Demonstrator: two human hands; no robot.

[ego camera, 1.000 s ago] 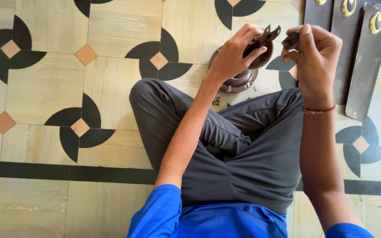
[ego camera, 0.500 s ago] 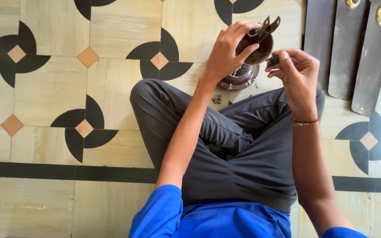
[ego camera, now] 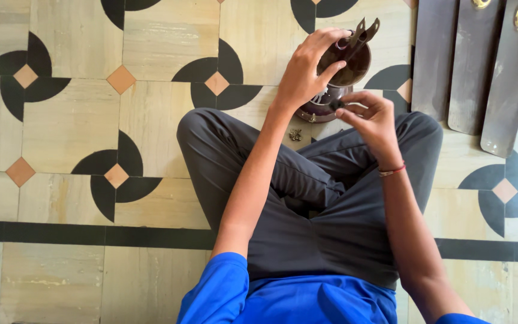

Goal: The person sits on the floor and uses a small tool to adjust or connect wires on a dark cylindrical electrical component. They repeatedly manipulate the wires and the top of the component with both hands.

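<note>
Left hand (ego camera: 307, 75) clamped on a dark brown fan motor housing (ego camera: 346, 63) held above the tiled floor (ego camera: 73, 120); right hand (ego camera: 370, 117) pinches a small dark part (ego camera: 334, 104) just beside it. Small screws (ego camera: 295, 135) lie near the knee; three fan blades (ego camera: 472, 66) rest to the right.

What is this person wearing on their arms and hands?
Both arms are bare from the short blue sleeves down. The left hand wears nothing: no glove, ring or band that shows. The right hand is bare too, but a thin red thread bracelet circles its wrist.
</note>
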